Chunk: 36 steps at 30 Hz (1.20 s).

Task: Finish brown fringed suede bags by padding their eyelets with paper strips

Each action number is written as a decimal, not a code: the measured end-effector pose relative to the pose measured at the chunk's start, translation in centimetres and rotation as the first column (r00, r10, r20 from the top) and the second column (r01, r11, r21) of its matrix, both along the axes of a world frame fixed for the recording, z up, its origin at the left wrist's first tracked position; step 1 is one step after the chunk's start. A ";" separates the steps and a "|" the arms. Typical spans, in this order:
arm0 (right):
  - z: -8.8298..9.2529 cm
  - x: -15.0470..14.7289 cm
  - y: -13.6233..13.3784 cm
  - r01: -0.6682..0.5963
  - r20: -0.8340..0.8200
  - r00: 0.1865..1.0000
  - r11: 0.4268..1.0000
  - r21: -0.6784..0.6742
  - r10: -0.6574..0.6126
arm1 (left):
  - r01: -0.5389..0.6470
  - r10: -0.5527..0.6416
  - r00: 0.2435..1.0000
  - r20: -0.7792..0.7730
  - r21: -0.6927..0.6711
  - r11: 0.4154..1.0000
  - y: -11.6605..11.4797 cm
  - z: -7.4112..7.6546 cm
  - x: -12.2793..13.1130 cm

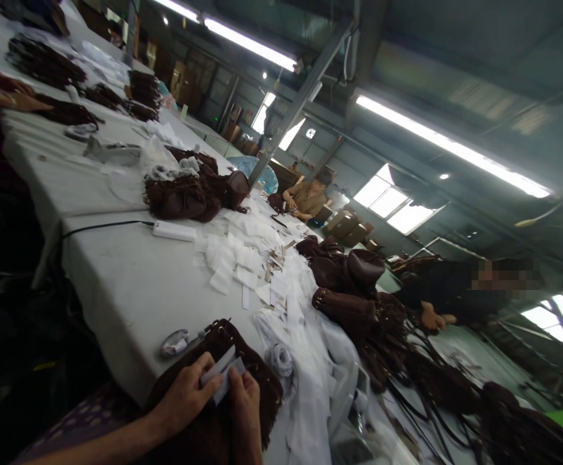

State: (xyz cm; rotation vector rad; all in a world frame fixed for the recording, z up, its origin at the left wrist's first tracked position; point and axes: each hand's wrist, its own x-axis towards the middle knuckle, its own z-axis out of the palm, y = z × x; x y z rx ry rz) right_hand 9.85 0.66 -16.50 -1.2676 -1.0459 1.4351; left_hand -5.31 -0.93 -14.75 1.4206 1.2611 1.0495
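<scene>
My left hand [190, 391] pinches a small folded piece of white paper [220, 367], fingers closed on its left side. On its right side, my right hand [245, 395] grips the same paper between thumb and fingers. Beneath both hands lies a dark brown bag [267, 381] with metal eyelets along its top edge and fringe at its side; my forearms hide part of it. A clear plastic-wrapped item [175, 343] rests beside the bag's upper left. Just right of the bag sits a roll of white material [280, 359].
White paper pieces [233, 248] are strewn along the white-covered table [116, 284]. A white power strip [174, 230] with a black cord lies left. Brown bags [344, 310] are heaped at right, more [189, 194] further back. Co-workers [310, 197] stand around the tables.
</scene>
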 end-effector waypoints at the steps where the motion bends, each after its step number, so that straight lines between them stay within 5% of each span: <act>1: 0.0 0.0 0.0 0.005 0.005 1.000 1.000 0.007 -0.005 | 0.023 -0.023 1.000 0.018 -0.005 1.000 0.1 0.2 0.0; 8: 0.1 0.0 0.1 0.053 0.064 0.996 0.998 0.017 -0.054 | 0.160 -0.140 0.970 0.199 -0.093 0.983 0.6 -0.2 0.3; 15: 0.4 -0.3 0.1 0.100 0.117 0.988 0.995 -0.008 -0.099 | 0.086 -0.076 0.949 0.306 -0.018 0.996 0.4 -2.2 0.6; 21: 0.0 -0.2 -0.1 0.127 0.123 0.985 0.990 -0.066 -0.118 | 0.155 -0.171 0.977 0.130 0.124 0.980 0.1 -2.9 0.6; 25: 0.1 0.0 -0.1 0.133 0.107 0.987 0.986 -0.101 -0.122 | 0.289 -0.283 0.957 -0.058 0.179 0.941 0.4 -1.6 0.5; 31: 0.4 0.8 -0.2 0.094 0.029 0.995 0.989 -0.112 -0.091 | 0.336 -0.289 0.886 -0.363 0.073 0.939 0.6 0.3 1.1; 36: 0.3 0.6 -0.1 0.122 0.025 0.992 0.991 -0.052 -0.121 | 0.358 -0.334 0.905 -0.263 0.047 0.933 0.9 1.1 1.0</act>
